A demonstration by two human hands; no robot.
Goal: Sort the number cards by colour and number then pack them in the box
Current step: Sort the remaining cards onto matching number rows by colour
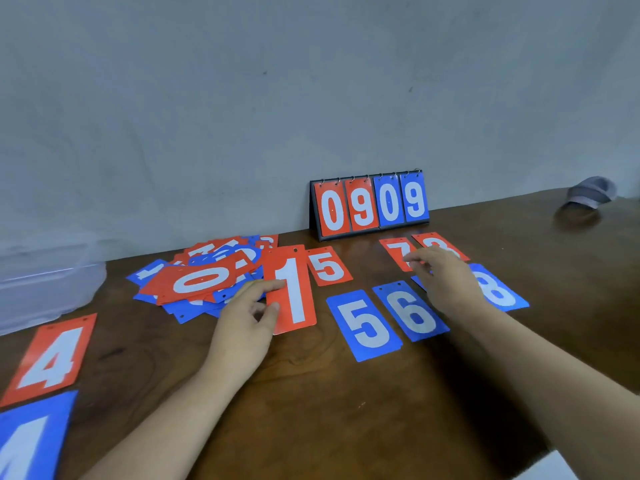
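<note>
Pinched the red 1 card (294,289) in the left grip (242,327), forefinger across its face and thumb at its left edge, other fingers curled beneath. Held that card lengthwise toward the far wall, just right of the loose pile of cards (194,289), with its right edge overlapping the red 5 card (329,266).

Stretched the right grip (446,282) palm down with fingers nearly straight and wrapped round nothing, fingertips over the near end of the red 7 card (396,251). Covered most of a blue card beneath the palm; could not tell its number, nor whether the fingers pressed it.

Laid out flat on the worktop (311,410): blue 5 card (365,327) and blue 6 card (410,311) side by side between the two arms, blue 8 card (498,289) just right of the right grip, another red card (441,245) beside the 7 with its digit partly hidden.

Topped the pile with a red 0 card (201,280), red and blue mixed under it. Placed well to the near left: red 4 card (52,358), with a blue card (27,441) nearer still, cut off by the edge.

Stood a flip scoreboard (370,206) reading 0909 against the far wall. Set the clear plastic box (45,289) at the far left, apart from the pile.
</note>
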